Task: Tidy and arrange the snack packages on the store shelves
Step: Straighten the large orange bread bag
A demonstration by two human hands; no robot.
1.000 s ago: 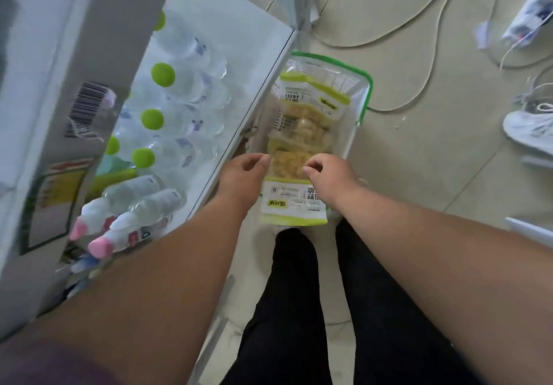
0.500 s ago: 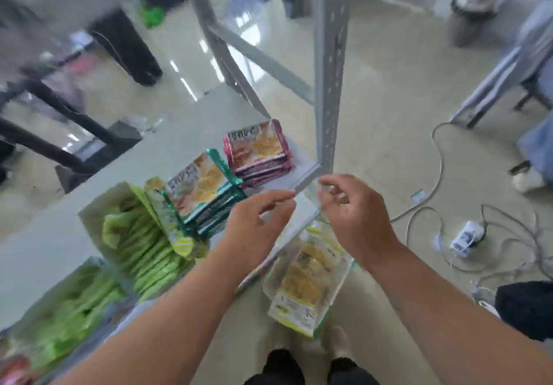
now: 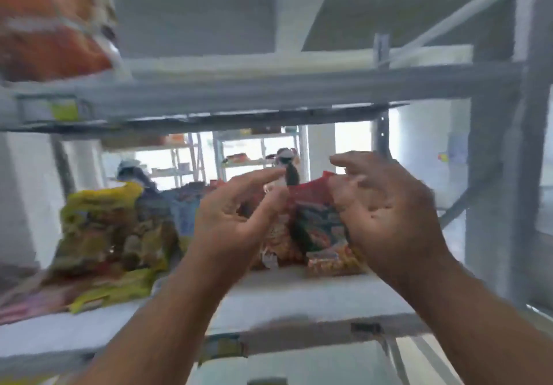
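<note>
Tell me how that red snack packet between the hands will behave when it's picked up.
Probably light and floppy: the red snack packet looks like a thin film pouch, crinkled at its top edge. Its glossy surface may be slippery. Standing on the shelf between the left hand and right hand, it would likely tip if nudged.

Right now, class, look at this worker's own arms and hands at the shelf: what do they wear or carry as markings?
Both forearms are bare as far as the frame shows; no sleeves show. The left hand and right hand wear no gloves. No watch, ring or bracelet is visible, though motion blur could hide small details.
</note>
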